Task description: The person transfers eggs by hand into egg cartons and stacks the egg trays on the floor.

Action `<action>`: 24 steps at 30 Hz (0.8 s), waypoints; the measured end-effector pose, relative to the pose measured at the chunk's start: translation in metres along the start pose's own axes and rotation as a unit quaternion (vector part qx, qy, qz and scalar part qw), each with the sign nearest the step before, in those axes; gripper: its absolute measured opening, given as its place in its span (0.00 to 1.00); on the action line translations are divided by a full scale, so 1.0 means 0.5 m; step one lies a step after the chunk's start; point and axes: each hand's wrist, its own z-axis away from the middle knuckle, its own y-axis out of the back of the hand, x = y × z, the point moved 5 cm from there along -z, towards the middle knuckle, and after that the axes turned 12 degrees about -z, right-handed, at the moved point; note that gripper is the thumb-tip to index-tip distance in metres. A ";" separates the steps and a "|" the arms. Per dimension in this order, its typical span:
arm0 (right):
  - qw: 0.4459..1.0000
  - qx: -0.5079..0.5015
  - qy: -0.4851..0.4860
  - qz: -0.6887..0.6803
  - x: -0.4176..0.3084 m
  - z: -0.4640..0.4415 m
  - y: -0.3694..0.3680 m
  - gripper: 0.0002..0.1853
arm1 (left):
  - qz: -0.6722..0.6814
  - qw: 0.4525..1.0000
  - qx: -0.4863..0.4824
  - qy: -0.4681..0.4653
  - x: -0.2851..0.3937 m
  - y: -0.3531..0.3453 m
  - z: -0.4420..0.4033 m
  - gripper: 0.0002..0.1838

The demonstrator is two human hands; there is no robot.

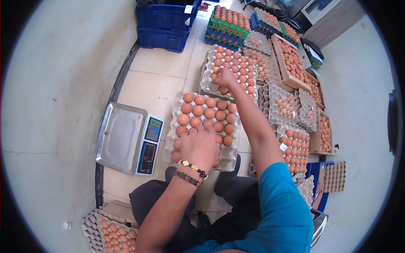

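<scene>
My left hand [199,145], with beaded bracelets at the wrist, is over the lower part of the nearer grey egg tray [228,162]. Its fingers bend down among the brown eggs [197,110], and the palm hides what lies under it. Farther forward, my right hand [226,78] reaches over the left side of a second egg tray [206,67], at the top of a stack. Its fingers are closed around a brown egg [215,79], partly covered by the hand. Both trays carry many brown eggs, and the nearer one has bare cups along its edges.
A digital scale [122,139] with a metal pan stands to the left. Blue crates [162,40] are at the back left. Stacked egg trays [228,19], wooden egg boxes [291,63] and another egg tray [294,147] line the right. More eggs [116,236] sit at the lower left.
</scene>
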 end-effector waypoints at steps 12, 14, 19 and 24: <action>0.994 -0.103 0.014 0.029 -0.009 -0.007 0.042 0.21 | 0.055 0.998 -0.006 0.028 -0.037 0.028 -0.014 0.19; 0.982 -0.116 0.009 -0.148 -0.002 0.025 0.062 0.23 | 0.122 0.989 0.074 0.039 -0.057 0.049 -0.017 0.19; 0.908 -0.263 -0.021 -0.327 -0.201 0.260 0.213 0.28 | 0.391 0.904 0.170 0.042 -0.069 0.043 -0.054 0.22; 0.916 -0.258 0.234 -0.200 -0.349 0.413 0.278 0.23 | 0.790 0.595 -0.143 0.010 -0.005 0.054 -0.033 0.27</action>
